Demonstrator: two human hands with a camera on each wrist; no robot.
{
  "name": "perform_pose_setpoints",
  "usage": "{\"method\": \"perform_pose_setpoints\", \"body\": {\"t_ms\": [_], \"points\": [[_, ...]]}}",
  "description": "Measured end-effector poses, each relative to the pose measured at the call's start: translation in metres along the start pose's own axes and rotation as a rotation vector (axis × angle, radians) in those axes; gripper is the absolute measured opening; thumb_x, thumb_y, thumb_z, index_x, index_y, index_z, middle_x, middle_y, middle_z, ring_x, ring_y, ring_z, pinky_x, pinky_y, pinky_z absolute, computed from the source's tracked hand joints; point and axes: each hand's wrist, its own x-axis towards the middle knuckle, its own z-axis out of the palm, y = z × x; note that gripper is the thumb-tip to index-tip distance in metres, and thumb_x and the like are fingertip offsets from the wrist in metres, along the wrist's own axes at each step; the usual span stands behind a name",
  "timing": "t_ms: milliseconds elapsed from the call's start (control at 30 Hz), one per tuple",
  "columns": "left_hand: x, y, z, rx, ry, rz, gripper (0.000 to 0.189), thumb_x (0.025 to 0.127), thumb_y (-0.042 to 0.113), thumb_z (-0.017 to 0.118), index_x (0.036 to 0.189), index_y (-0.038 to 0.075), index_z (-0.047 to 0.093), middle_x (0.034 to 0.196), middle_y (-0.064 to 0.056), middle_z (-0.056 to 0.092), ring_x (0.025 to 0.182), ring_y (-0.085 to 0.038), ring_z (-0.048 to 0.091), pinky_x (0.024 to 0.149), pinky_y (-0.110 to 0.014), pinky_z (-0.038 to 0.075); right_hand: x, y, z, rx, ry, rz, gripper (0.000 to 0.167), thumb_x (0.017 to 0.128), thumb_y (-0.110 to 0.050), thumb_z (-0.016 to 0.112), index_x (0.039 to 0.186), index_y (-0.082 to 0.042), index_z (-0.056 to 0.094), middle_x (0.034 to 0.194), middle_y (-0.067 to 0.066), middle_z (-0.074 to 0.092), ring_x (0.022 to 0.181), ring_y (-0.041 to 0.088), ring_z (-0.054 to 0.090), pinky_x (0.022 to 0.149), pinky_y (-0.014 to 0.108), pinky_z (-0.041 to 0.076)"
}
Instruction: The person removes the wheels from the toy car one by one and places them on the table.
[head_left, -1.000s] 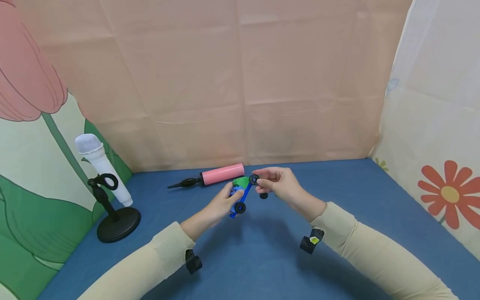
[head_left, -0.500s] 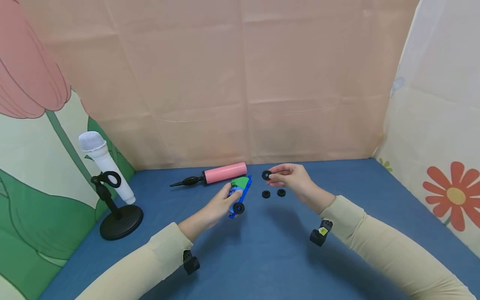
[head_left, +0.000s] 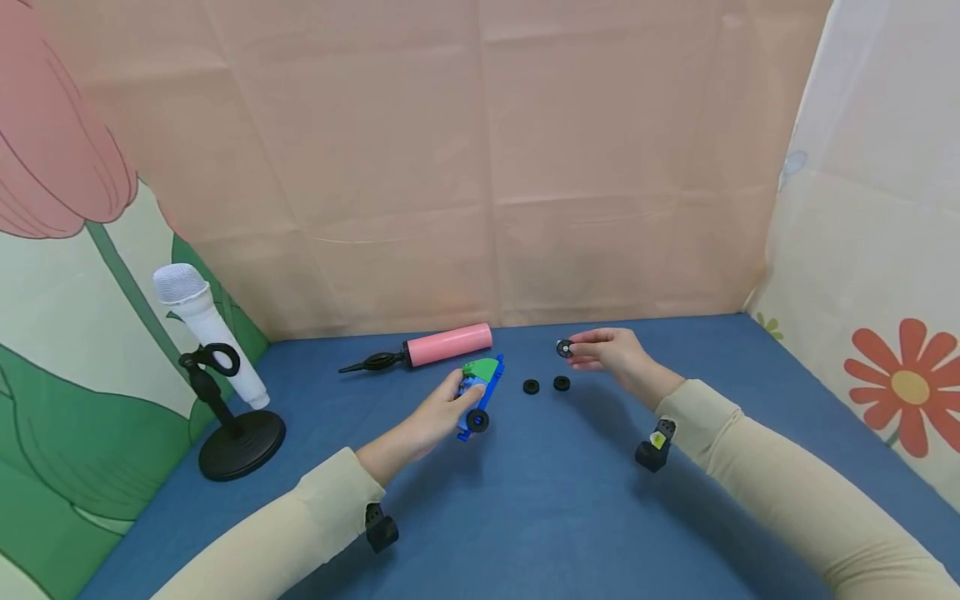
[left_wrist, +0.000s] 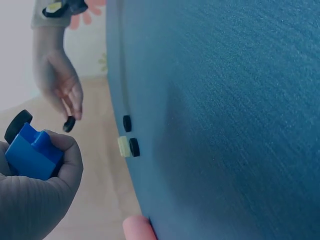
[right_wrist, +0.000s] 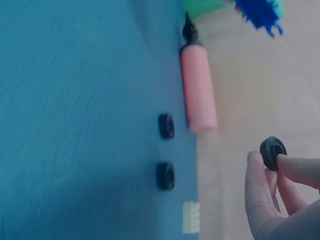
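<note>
A blue and green toy car (head_left: 480, 368) is held above the table (head_left: 480, 525) by the left hand (head_left: 431, 417), its body gripped between thumb and fingers. A mounted wheel (head_left: 477, 419) is seen at the car's near end; none is seen at the far end. A loose wheel (right_wrist: 272, 152) is pinched between the thumb and fingers of the right hand (head_left: 611, 357), raised above the table and well apart from the car. A second loose wheel (head_left: 531, 387) and a third loose wheel (head_left: 562, 383) lie flat on the table, near each other, between the hands. A pale block (right_wrist: 191, 217) is shown near them, though what it is cannot be made out.

The step in hand is judged to be the handling of wheels away from the car. The loose wheel is best gripped lightly by its rim and, if put down, lowered flat rather than dropped, since a round part could roll off. The car should be held steady, with pressure kept off the mounted wheel.
</note>
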Motion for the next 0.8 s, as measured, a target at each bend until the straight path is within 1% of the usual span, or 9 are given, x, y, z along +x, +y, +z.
{"method": "perform_pose_setpoints", "body": {"t_ms": [67, 133, 233, 333, 433, 533, 633, 700, 800], "points": [[0.000, -0.001, 0.000, 0.008, -0.007, 0.000, 0.046, 0.104, 0.033, 0.044, 0.141, 0.010, 0.032, 0.126, -0.017, 0.047, 0.105, -0.026, 0.051, 0.074, -0.032, 0.050, 0.003, 0.005, -0.005, -0.018, 0.010, 0.028, 0.037, 0.093, -0.009, 0.064, 0.126, 0.006, 0.057, 0.117, 0.020, 0.067, 0.091, 0.021, 0.072, 0.081, 0.031, 0.057], [0.001, -0.002, 0.001, 0.018, -0.011, 0.000, 0.047, 0.104, 0.034, 0.044, 0.142, 0.010, 0.031, 0.127, -0.017, 0.047, 0.106, -0.027, 0.051, 0.075, -0.033, 0.050, 0.007, 0.010, -0.010, -0.031, 0.012, 0.055, 0.037, 0.094, -0.008, 0.063, 0.127, 0.006, 0.056, 0.118, 0.020, 0.066, 0.091, 0.022, 0.072, 0.088, 0.037, 0.055], [0.001, -0.003, 0.001, 0.028, -0.011, -0.003, 0.049, 0.104, 0.035, 0.044, 0.144, 0.010, 0.030, 0.129, -0.017, 0.047, 0.108, -0.028, 0.050, 0.078, -0.035, 0.050, 0.012, 0.019, -0.016, -0.048, 0.018, 0.087, 0.037, 0.094, -0.007, 0.062, 0.128, 0.007, 0.056, 0.113, 0.018, 0.068, 0.089, 0.021, 0.072, 0.096, 0.044, 0.050], [0.002, -0.004, 0.001, 0.033, -0.003, -0.013, 0.052, 0.103, 0.037, 0.044, 0.146, 0.012, 0.028, 0.132, -0.016, 0.047, 0.110, -0.028, 0.050, 0.082, -0.036, 0.051, 0.018, 0.028, -0.023, -0.057, 0.020, 0.116, 0.038, 0.094, -0.005, 0.061, 0.128, 0.008, 0.055, 0.105, 0.015, 0.070, 0.086, 0.020, 0.072, 0.097, 0.045, 0.049], [0.003, -0.005, 0.001, 0.032, -0.003, -0.012, 0.052, 0.103, 0.038, 0.044, 0.145, 0.011, 0.028, 0.132, -0.016, 0.047, 0.109, -0.028, 0.051, 0.080, -0.036, 0.051, 0.024, 0.037, -0.028, -0.055, 0.030, 0.146, 0.038, 0.093, -0.004, 0.061, 0.129, 0.008, 0.054, 0.102, 0.012, 0.070, 0.082, 0.018, 0.071, 0.095, 0.043, 0.051], [0.003, -0.006, 0.001, 0.023, -0.007, -0.016, 0.050, 0.103, 0.037, 0.044, 0.144, 0.011, 0.030, 0.130, -0.017, 0.047, 0.107, -0.027, 0.052, 0.077, -0.034, 0.051, 0.028, 0.044, -0.033, -0.059, 0.028, 0.168, 0.039, 0.094, -0.002, 0.059, 0.131, 0.010, 0.052, 0.106, 0.015, 0.068, 0.080, 0.016, 0.071, 0.090, 0.039, 0.054], [0.004, -0.008, 0.002, 0.019, -0.008, -0.025, 0.051, 0.103, 0.037, 0.044, 0.145, 0.012, 0.029, 0.130, -0.016, 0.047, 0.106, -0.026, 0.051, 0.075, -0.034, 0.051, 0.030, 0.049, -0.037, -0.085, 0.026, 0.195, 0.039, 0.094, -0.001, 0.059, 0.130, 0.011, 0.052, 0.110, 0.017, 0.068, 0.077, 0.015, 0.070, 0.083, 0.035, 0.057], [0.004, -0.008, 0.002, 0.017, -0.007, -0.027, 0.051, 0.103, 0.037, 0.043, 0.145, 0.012, 0.028, 0.130, -0.016, 0.047, 0.107, -0.026, 0.051, 0.076, -0.034, 0.051, 0.030, 0.051, -0.039, -0.117, 0.025, 0.208, 0.038, 0.094, -0.001, 0.058, 0.129, 0.011, 0.053, 0.108, 0.017, 0.068, 0.075, 0.015, 0.070, 0.078, 0.033, 0.058], [0.004, -0.008, 0.003, 0.011, -0.010, -0.019, 0.052, 0.103, 0.037, 0.043, 0.145, 0.011, 0.028, 0.131, -0.017, 0.047, 0.107, -0.026, 0.051, 0.076, -0.035, 0.051, 0.030, 0.051, -0.041, -0.169, 0.024, 0.205, 0.035, 0.094, -0.001, 0.058, 0.126, 0.013, 0.055, 0.100, 0.014, 0.070, 0.072, 0.013, 0.069, 0.073, 0.031, 0.058]]}}
